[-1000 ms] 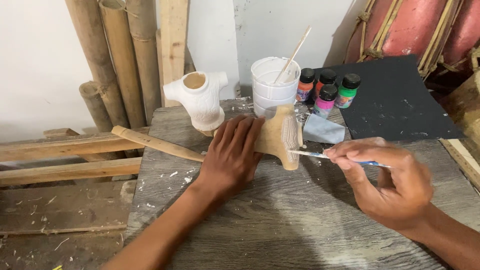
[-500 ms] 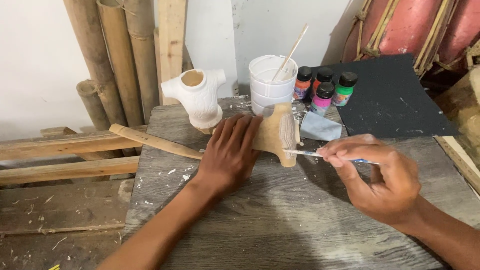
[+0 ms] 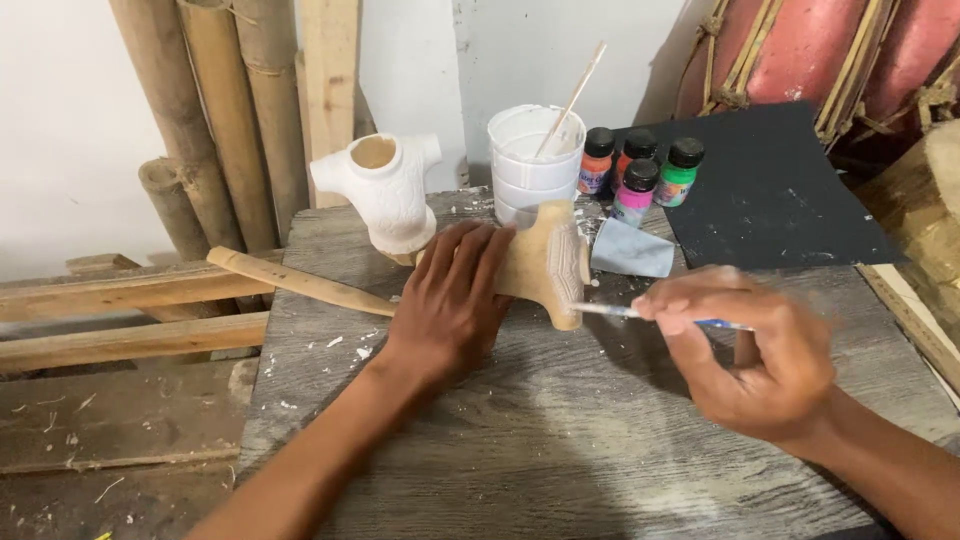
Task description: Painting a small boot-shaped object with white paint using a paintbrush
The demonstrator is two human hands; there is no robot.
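My left hand (image 3: 455, 295) presses flat on a carved, unpainted wooden piece (image 3: 548, 262) lying on the grey wooden table (image 3: 560, 440); its long handle (image 3: 300, 283) sticks out to the left. My right hand (image 3: 755, 350) grips a thin paintbrush (image 3: 610, 311), whose tip touches the lower end of the wooden piece. Behind my left hand stands a white-painted carved piece (image 3: 385, 190), shaped like a torso.
A white tub (image 3: 533, 160) with a stick in it stands at the back, next to several small paint bottles (image 3: 640, 170). A grey cloth (image 3: 630, 250) and a black sheet (image 3: 775, 190) lie to the right. Bamboo poles (image 3: 215, 110) lean against the wall.
My right hand has shifted slightly right and down, with the brush still at the end of the wooden piece. My left hand stays on the piece.
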